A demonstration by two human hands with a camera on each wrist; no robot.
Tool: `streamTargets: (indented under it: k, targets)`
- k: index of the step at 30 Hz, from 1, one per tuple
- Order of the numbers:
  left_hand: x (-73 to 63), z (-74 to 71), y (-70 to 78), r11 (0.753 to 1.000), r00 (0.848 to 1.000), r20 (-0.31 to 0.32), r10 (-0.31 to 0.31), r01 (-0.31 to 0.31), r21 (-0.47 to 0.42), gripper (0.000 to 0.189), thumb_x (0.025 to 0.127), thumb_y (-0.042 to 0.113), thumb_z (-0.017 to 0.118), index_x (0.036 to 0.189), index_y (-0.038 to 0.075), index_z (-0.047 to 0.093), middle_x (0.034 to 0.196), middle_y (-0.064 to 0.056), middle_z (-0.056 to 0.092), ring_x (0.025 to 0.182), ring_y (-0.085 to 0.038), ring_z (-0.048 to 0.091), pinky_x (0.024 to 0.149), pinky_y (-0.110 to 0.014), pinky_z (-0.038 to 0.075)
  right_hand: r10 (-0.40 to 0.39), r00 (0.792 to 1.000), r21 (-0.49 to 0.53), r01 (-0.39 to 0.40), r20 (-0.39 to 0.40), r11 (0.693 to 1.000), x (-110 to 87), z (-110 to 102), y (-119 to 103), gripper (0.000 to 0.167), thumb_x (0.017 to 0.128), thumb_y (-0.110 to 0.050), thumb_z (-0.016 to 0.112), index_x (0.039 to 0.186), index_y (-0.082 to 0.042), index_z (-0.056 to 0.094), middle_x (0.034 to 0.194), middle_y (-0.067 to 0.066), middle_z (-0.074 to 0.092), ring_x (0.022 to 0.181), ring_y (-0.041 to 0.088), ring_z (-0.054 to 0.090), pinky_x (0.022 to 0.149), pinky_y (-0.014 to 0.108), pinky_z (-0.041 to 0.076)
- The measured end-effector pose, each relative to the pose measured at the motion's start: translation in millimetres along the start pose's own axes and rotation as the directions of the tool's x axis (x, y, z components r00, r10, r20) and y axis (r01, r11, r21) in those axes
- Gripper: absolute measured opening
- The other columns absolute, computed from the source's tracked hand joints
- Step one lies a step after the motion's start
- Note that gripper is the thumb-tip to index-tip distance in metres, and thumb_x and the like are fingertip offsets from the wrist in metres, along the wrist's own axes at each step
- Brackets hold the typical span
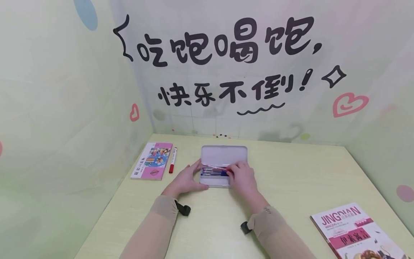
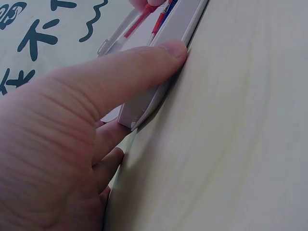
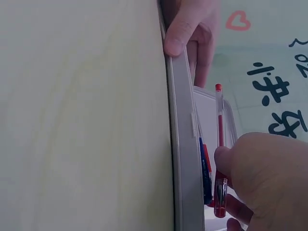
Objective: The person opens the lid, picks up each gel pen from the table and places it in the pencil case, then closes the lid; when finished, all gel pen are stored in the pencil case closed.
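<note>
A white metal pencil case [image 1: 224, 155] stands with its lid raised near the middle of the table. My left hand [image 1: 187, 180] holds its left end, the thumb [image 2: 168, 50] against the front side and the other fingers behind the corner. My right hand [image 1: 244, 180] pinches a clear-barrelled red pen [image 3: 221, 132] between thumb and fingers, over the right part of the case. Blue and red pens [image 1: 211, 172] lie inside the case. In the right wrist view the held pen slants close above them, its lower end beside my curled fingers.
To the left lie a pink-covered book [image 1: 151, 163] and a white marker with a red cap [image 1: 173, 160]. Another book [image 1: 354, 230] lies at the table's front right. A printed fabric wall [image 1: 258, 122] rises behind the table [image 1: 297, 180], with more fabric at both sides.
</note>
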State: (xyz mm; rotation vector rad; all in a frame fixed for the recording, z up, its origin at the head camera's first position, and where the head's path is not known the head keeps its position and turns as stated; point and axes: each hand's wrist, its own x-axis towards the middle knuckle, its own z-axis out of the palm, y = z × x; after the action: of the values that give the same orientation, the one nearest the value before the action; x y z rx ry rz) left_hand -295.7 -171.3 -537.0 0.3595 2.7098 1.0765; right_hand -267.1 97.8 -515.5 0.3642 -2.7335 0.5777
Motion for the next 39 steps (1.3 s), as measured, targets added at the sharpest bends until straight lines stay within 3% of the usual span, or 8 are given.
streamTargets:
  k: [9,20,31,39]
  targets:
    - [-0.5,-1.3,0.4,1.000,1.000,-0.003,0.021,-0.021,-0.016,0.133,0.074,0.055,0.099,0.178,0.035,0.018,0.172,0.014,0.049,0.171,-0.049,0.018,0.138,-0.071,0.019,0.005,0.998,-0.055,-0.001,0.065,0.999,4.6,5,-10,0.013,0.103,-0.021,0.077,0.115,-0.019,0.083,0.107,0.004,0.069,0.106,0.029,0.058,0.090,0.045,0.049]
    - [-0.8,-0.8,0.5,1.000,1.000,-0.007,0.015,-0.016,-0.022,0.133,0.074,0.053,0.100,0.177,0.036,0.018,0.172,0.014,0.050,0.171,-0.048,0.017,0.139,-0.070,0.018,0.055,0.991,-0.066,-0.047,0.119,0.997,8.8,3,-16,0.016,0.102,-0.016,0.078,0.114,-0.022,0.085,0.110,0.003,0.072,0.110,0.030,0.059,0.094,0.047,0.046]
    - [-0.8,-1.5,0.5,0.999,0.999,-0.006,0.033,-0.033,-0.034,0.131,0.075,0.053,0.099,0.177,0.037,0.019,0.171,0.013,0.051,0.171,-0.047,0.018,0.139,-0.069,0.018,0.078,0.986,-0.048,-0.072,0.145,0.996,12.0,-2,-15,0.025,0.094,-0.005,0.083,0.107,-0.026,0.088,0.118,0.003,0.078,0.112,0.029,0.059,0.091,0.046,0.045]
    - [-1.1,-1.9,-0.2,0.999,0.999,-0.006,0.044,-0.044,-0.032,0.132,0.075,0.054,0.099,0.177,0.037,0.018,0.171,0.013,0.051,0.171,-0.048,0.017,0.138,-0.071,0.017,0.079,0.987,0.006,-0.081,0.140,0.997,13.8,-2,-9,0.018,0.097,-0.020,0.085,0.114,-0.024,0.085,0.122,0.004,0.077,0.116,0.030,0.061,0.095,0.047,0.047]
